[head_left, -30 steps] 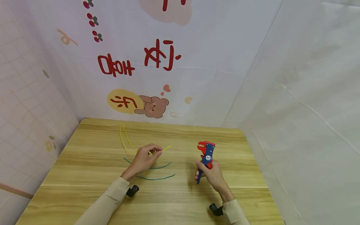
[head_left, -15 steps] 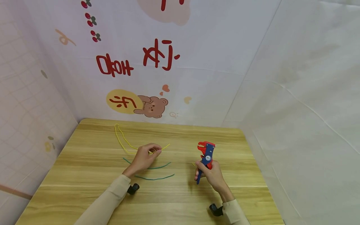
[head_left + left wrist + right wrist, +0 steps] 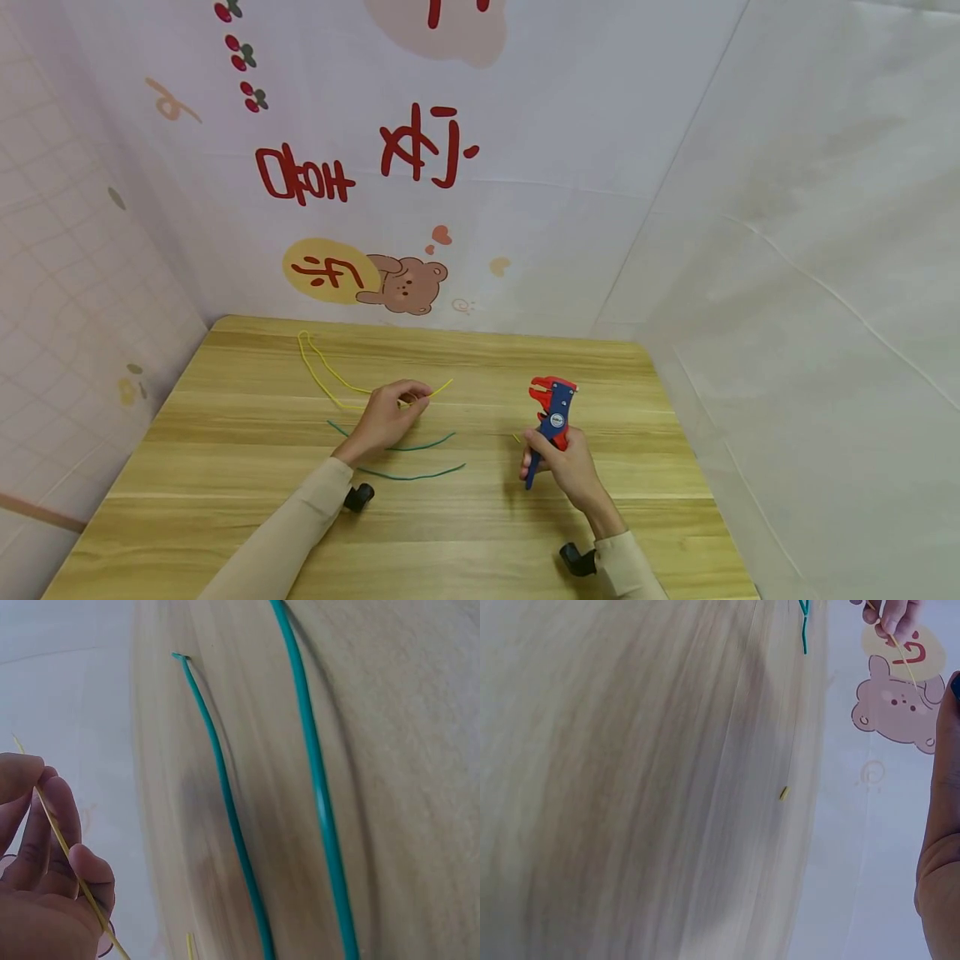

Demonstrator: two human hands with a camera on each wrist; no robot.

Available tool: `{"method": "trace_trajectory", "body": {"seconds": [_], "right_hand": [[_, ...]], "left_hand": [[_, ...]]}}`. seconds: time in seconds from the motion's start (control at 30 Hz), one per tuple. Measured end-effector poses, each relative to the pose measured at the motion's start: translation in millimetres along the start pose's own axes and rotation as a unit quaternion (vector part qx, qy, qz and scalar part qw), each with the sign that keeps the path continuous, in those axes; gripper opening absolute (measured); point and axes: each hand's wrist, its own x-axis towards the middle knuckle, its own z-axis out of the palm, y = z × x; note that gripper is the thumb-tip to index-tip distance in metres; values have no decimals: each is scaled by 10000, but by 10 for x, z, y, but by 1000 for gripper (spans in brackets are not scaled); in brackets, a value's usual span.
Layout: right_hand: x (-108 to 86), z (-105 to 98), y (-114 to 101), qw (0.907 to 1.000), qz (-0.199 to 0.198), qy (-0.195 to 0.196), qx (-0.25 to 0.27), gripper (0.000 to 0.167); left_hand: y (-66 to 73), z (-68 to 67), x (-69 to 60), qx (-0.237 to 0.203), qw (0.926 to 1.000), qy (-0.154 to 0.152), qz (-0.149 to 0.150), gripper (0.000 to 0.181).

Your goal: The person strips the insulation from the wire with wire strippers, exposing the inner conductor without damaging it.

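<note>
My left hand (image 3: 386, 417) pinches a yellow wire (image 3: 442, 387) near one end, with its tip poking out past the fingers. The rest of the wire trails back in a long loop on the table; the left wrist view shows the yellow wire (image 3: 56, 825) running across the palm. In my right hand (image 3: 566, 468) is a red and blue wire stripper (image 3: 556, 408), its head pointing away from me and nothing seen in its mouth. The right wrist view shows only the edge of this hand (image 3: 941, 877). A wide gap separates the wire's tip from the stripper.
Two green wires, a farther one (image 3: 427, 447) and a nearer one (image 3: 408, 478), lie beside and partly behind my left arm. A short yellow scrap (image 3: 784, 793) rests on the wooden table (image 3: 450, 550) by my right hand. A printed cloth wall (image 3: 540, 208) stands behind.
The looped part of the yellow wire has slid left along the table, and its held tip has tilted up slightly. The right hand and stripper have hardly moved.
</note>
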Motion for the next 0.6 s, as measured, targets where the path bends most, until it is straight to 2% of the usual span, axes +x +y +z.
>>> {"method": "trace_trajectory", "body": {"seconds": [0.13, 0.3, 0.6], "right_hand": [[6, -6, 3, 10000, 33, 48, -6, 26], [0, -10, -1, 9997, 215, 141, 5, 31], [-6, -10, 1, 9997, 219, 69, -74, 29]], "left_hand": [[-31, 11, 19, -2, 10000, -52, 39, 17], [-78, 35, 45, -4, 9998, -120, 166, 16], [-162, 74, 57, 63, 9997, -249, 61, 16]]}}
